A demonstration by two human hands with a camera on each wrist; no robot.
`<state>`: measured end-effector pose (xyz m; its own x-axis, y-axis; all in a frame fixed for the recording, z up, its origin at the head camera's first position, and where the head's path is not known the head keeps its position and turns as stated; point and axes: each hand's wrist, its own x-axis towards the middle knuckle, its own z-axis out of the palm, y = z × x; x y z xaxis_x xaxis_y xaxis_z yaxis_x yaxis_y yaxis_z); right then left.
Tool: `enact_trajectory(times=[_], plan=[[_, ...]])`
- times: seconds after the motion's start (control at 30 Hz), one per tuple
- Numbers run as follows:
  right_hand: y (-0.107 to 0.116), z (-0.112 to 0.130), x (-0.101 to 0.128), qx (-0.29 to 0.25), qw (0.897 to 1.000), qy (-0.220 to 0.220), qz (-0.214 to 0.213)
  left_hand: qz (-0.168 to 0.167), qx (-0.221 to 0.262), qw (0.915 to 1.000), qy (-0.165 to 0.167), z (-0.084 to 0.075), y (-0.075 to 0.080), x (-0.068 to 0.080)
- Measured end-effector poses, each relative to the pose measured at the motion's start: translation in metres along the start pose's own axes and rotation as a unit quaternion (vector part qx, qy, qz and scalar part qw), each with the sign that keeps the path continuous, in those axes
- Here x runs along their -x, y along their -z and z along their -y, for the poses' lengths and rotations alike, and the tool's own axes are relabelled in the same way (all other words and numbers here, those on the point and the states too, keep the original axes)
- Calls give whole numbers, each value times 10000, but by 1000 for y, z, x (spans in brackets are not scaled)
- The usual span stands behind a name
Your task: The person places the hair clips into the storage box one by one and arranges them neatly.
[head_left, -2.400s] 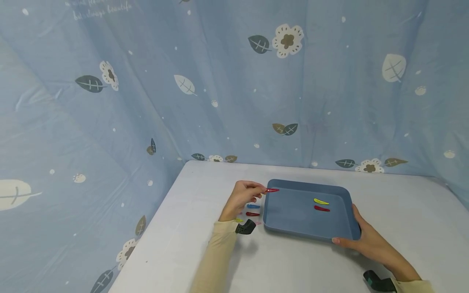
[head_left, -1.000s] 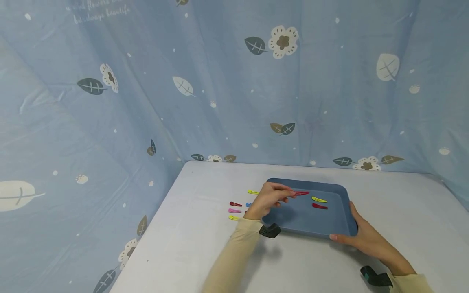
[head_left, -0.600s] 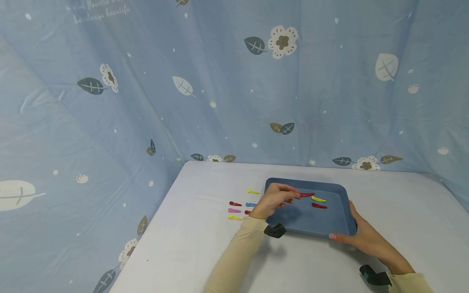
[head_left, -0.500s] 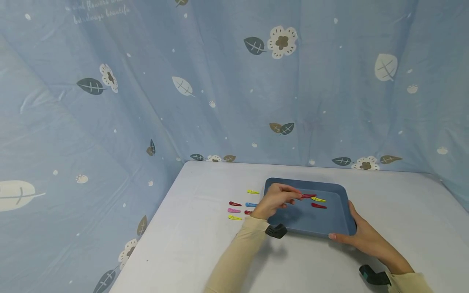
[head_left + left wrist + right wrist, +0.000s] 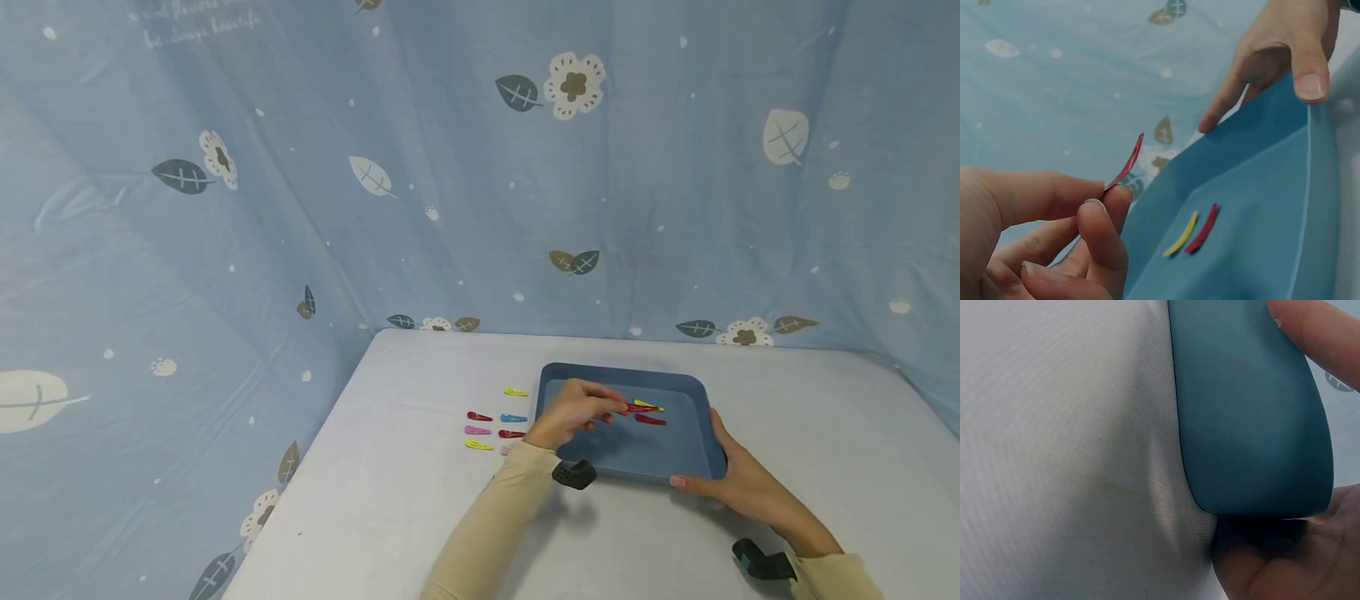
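My left hand (image 5: 576,412) pinches a red snap hair clip (image 5: 1127,164) between thumb and fingertips, its narrow end pointing outward, above the blue tray (image 5: 678,454). In the head view this clip overlaps a yellow hair clip (image 5: 1182,234) lying in the tray. Beside the yellow one lies another red hair clip (image 5: 650,419), roughly parallel to it. My right hand (image 5: 750,483) grips the tray's near right corner, thumb on the near wall and fingers along the right side. The right wrist view shows the tray's outer wall between thumb and fingers.
Left of the tray, several hair clips lie on the white table (image 5: 375,500): a yellow one (image 5: 516,392), a blue one (image 5: 513,417), a pink one (image 5: 477,430) and others. My left sleeve partly hides one. A blue patterned curtain (image 5: 450,167) hangs behind and at left.
My left hand has carried the red hair clip from the tray's left edge rightward, over to the clips lying inside. My right hand keeps its grip on the tray corner.
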<state>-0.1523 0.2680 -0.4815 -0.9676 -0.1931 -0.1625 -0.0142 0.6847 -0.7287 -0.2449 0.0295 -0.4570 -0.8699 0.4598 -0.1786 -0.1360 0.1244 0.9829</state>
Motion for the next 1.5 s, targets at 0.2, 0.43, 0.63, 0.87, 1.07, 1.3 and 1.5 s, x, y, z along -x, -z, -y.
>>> enact_trajectory(times=[0.2, 0.43, 0.63, 0.87, 1.07, 1.3, 1.5], plan=[[0, 0, -1, -36, 10000, -8, -17, -94, -232, 9995, 167, 0, -7, -1], [-1, -1, 0, 133, 9998, -86, -73, -307, -504, 9978, 310, 3, -15, -1], [-2, -3, -2, 121, 9999, -79, -34, -350, -565, 9971, 364, 8, -17, -3], [-3, -2, -2, 266, 9992, -244, -150, -362, -744, 9957, 405, 12, -21, -6], [-4, -1, -2, 298, 9990, -252, -200, -458, -887, 9941, 426, 16, -25, -9], [-4, -2, -2, 249, 9994, -168, -177, -472, -878, 9939, 464, 21, -26, -12], [-3, -2, -1, 74, 9999, 7, -94, -523, -1091, 9915, 470, 21, -29, -14]])
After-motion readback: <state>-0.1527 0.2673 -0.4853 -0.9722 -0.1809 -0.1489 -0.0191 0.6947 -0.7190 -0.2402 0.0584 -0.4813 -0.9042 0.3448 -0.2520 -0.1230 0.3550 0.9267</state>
